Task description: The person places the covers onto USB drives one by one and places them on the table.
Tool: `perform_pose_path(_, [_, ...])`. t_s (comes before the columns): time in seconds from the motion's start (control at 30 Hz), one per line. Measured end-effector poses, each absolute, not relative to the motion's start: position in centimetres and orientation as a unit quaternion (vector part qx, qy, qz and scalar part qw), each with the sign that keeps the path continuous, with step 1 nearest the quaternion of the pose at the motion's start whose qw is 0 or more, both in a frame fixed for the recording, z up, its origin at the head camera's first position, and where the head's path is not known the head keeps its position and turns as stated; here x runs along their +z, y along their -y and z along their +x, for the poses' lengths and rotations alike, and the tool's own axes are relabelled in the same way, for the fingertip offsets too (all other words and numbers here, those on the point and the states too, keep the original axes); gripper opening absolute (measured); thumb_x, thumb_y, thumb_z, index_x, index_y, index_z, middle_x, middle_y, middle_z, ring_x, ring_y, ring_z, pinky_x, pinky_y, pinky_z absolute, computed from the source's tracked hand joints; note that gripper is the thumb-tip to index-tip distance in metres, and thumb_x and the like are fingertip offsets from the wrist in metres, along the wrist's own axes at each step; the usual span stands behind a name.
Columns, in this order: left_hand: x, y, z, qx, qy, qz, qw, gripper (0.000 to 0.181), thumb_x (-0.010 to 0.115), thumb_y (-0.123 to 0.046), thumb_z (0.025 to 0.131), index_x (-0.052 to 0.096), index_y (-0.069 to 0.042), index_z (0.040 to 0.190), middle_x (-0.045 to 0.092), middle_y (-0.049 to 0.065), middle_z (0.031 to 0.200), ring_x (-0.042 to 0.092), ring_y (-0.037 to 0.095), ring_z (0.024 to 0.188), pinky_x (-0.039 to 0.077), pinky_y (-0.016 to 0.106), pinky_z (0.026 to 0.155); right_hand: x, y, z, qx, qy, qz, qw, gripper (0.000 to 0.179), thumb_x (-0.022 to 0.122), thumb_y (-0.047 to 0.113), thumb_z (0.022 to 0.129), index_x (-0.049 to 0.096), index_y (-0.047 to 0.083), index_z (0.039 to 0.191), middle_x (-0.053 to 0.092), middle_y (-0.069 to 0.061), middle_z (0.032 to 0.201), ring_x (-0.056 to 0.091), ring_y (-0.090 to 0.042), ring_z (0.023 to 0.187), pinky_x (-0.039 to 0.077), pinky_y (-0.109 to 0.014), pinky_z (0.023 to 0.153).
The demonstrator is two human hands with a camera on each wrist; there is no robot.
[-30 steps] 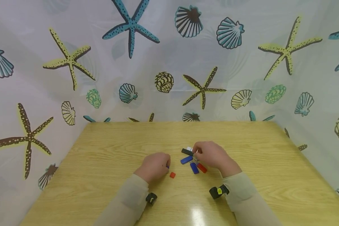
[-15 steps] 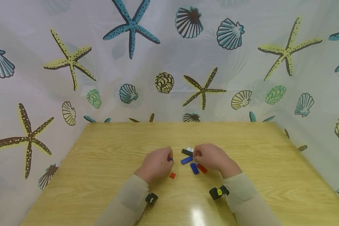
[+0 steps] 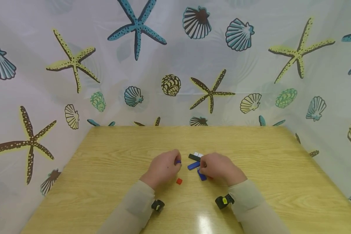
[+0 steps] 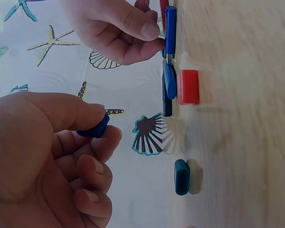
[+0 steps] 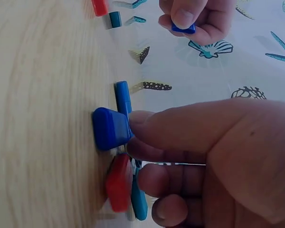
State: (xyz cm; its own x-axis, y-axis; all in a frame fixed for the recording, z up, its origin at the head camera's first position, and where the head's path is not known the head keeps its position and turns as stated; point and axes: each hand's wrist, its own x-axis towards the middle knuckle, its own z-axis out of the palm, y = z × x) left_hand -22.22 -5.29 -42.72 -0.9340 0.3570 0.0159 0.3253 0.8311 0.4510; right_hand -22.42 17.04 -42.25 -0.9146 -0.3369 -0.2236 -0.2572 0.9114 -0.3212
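Note:
My left hand [image 3: 162, 167] pinches a small blue cap [image 4: 94, 127] between thumb and forefinger, raised above the wooden table. In the right wrist view the cap's hollow end shows. My right hand [image 3: 219, 167] is over a cluster of USB sticks, with thumb and forefinger pinching the near blue USB stick [image 5: 109, 128] at its plug end. Beside that lie a red USB stick [image 5: 118, 183], largely covered by the hand in the head view, and a teal USB stick [image 5: 139, 204]. Another blue USB stick [image 3: 194, 165] lies just left of the right fingertips.
A black USB stick [image 3: 194, 157] and a white one [image 3: 196, 154] lie behind the blue ones. A red cap [image 3: 179, 181] sits between the forearms. A teal cap [image 4: 182, 177] stands near the left hand. Patterned cloth [image 3: 152, 107] surrounds the table [image 3: 119, 143].
My left hand has lifted the blue cap up and moved slightly right and away from me. The right hand has shifted from the black and white sticks down onto the near blue USB stick.

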Motion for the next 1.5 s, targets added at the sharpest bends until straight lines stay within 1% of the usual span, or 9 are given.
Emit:
perform_pose_path(0.23, [-42.76,5.18,-22.08,0.241,-0.953,0.175,0.051,0.01,0.068,-0.024,0.097,0.06,-0.021,0.1,0.058,-0.008,0.083,0.056,0.014,0.075,0.048,0.031,0.068,-42.55,-16.72,-22.16,-0.14,-0.967,-0.158,0.143,0.017,0.075,0.027,0.091,0.064,0.021,0.08,0.06,0.005,0.065,0.055,-0.014,0.06,0.043,-0.034,0.06])
perform_pose_path(0.57, [-42.87,5.01,-22.13,0.24,-0.952,0.189,0.034,0.008,0.068,-0.024,0.097,0.06,-0.022,0.098,0.058,-0.009,0.082,0.056,0.013,0.073,0.048,0.031,0.066,-42.14,-16.61,-21.69,-0.137,-0.968,-0.153,0.143,0.022,0.078,0.03,0.087,0.064,0.02,0.073,0.06,0.005,0.068,0.053,-0.015,0.061,0.041,-0.033,0.057])
perform_pose_path(0.7, [-42.7,4.94,-22.09,0.239,-0.951,0.192,0.031,0.008,0.068,-0.024,0.097,0.061,-0.022,0.099,0.058,-0.009,0.082,0.056,0.013,0.073,0.047,0.031,0.066,-42.18,-16.6,-21.73,-0.144,-0.966,-0.157,0.145,0.023,0.079,0.027,0.086,0.063,0.018,0.071,0.059,0.005,0.066,0.052,-0.014,0.059,0.039,-0.032,0.056])
perform_pose_path(0.83, [-42.59,4.8,-22.13,0.242,-0.951,0.188,0.037,0.009,0.069,-0.024,0.097,0.061,-0.022,0.099,0.058,-0.009,0.082,0.056,0.013,0.073,0.048,0.031,0.067,-42.29,-16.55,-21.73,-0.148,-0.964,-0.164,0.148,0.023,0.077,0.022,0.086,0.062,0.017,0.069,0.056,0.005,0.063,0.048,-0.013,0.056,0.036,-0.031,0.054])
perform_pose_path(1.07, [-42.8,4.74,-22.09,0.253,-0.95,0.176,0.055,0.008,0.069,-0.025,0.097,0.062,-0.023,0.1,0.059,-0.009,0.084,0.057,0.013,0.074,0.048,0.032,0.069,-42.44,-16.25,-21.49,-0.13,-0.963,-0.189,0.143,0.028,0.073,0.019,0.088,0.055,0.016,0.066,0.048,0.005,0.06,0.044,-0.013,0.053,0.033,-0.031,0.054])
perform_pose_path(1.17, [-42.8,4.78,-21.92,0.263,-0.945,0.182,0.061,0.006,0.068,-0.025,0.098,0.064,-0.022,0.101,0.059,-0.01,0.085,0.057,0.012,0.075,0.049,0.033,0.072,-42.57,-16.2,-21.53,-0.123,-0.964,-0.195,0.135,0.026,0.072,0.019,0.088,0.055,0.017,0.068,0.048,0.006,0.062,0.044,-0.013,0.055,0.034,-0.031,0.055])
perform_pose_path(1.3, [-42.73,4.81,-21.81,0.272,-0.94,0.198,0.06,0.007,0.068,-0.024,0.098,0.068,-0.021,0.105,0.061,-0.012,0.089,0.057,0.011,0.08,0.05,0.035,0.079,-42.44,-16.14,-21.66,-0.136,-0.963,-0.203,0.116,0.021,0.072,0.02,0.091,0.057,0.019,0.076,0.053,0.006,0.069,0.048,-0.013,0.06,0.039,-0.032,0.058])
perform_pose_path(1.37, [-42.75,4.83,-21.84,0.267,-0.94,0.207,0.053,0.01,0.068,-0.024,0.099,0.07,-0.02,0.108,0.062,-0.012,0.09,0.057,0.011,0.082,0.051,0.035,0.081,-42.25,-16.14,-21.73,-0.153,-0.961,-0.204,0.111,0.019,0.072,0.022,0.092,0.057,0.02,0.08,0.056,0.006,0.071,0.051,-0.013,0.058,0.042,-0.032,0.056])
perform_pose_path(1.5, [-42.73,4.87,-21.88,0.255,-0.94,0.224,0.037,0.015,0.068,-0.024,0.099,0.073,-0.019,0.112,0.064,-0.013,0.093,0.058,0.011,0.085,0.051,0.036,0.083,-41.87,-16.12,-21.79,-0.196,-0.953,-0.206,0.106,0.018,0.072,0.022,0.094,0.057,0.021,0.085,0.058,0.005,0.072,0.053,-0.013,0.049,0.045,-0.032,0.051])
